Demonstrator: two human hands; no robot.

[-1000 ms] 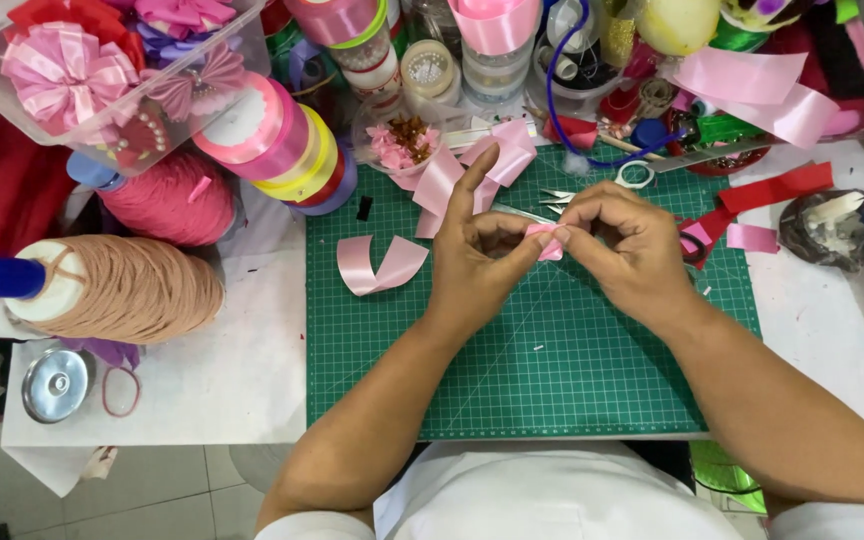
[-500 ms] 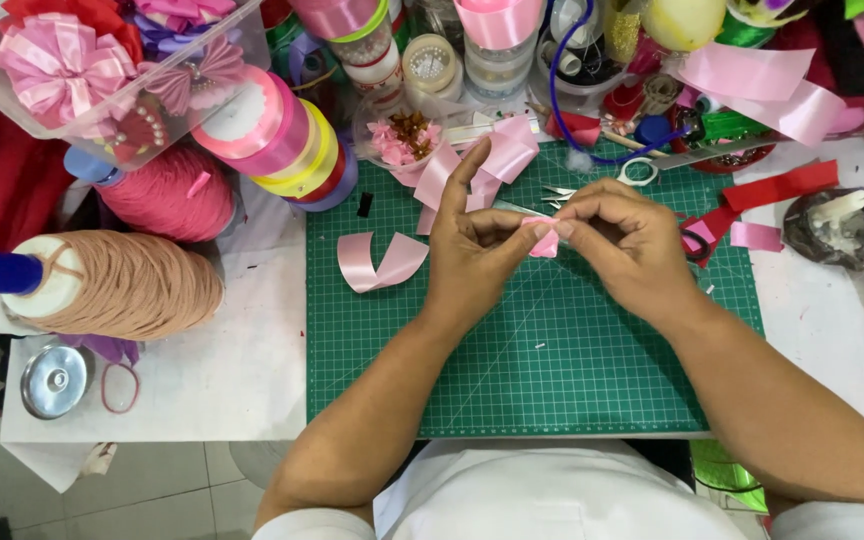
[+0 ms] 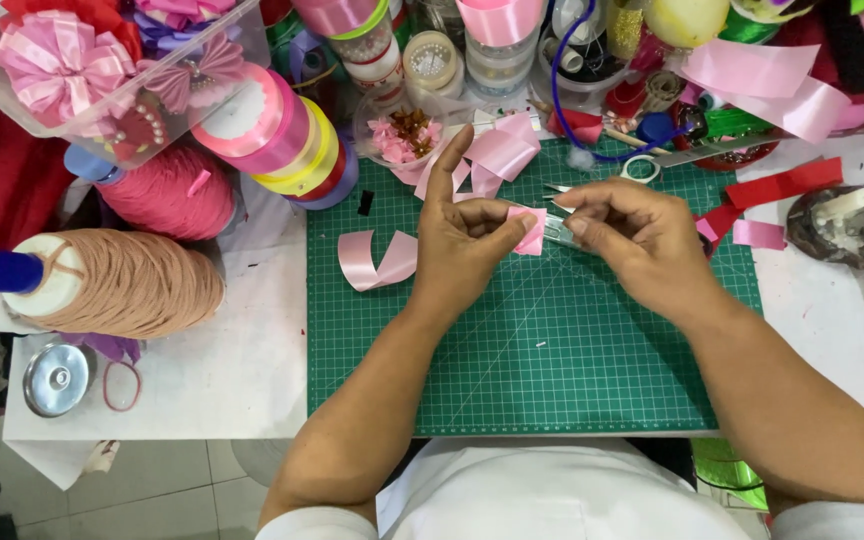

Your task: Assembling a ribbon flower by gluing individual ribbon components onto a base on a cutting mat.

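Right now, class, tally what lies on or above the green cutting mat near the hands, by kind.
Hands: 2, left hand and right hand
Folded pink ribbon piece held between them: 1
Loose pink ribbon curl: 1
Green cutting mat: 1
Total: 5

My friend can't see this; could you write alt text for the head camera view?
Over a green cutting mat, the left hand pinches a folded pink ribbon piece while the right hand holds a small metal tool against it. Ribbon spools, yarn cones and scissors crowd the table.
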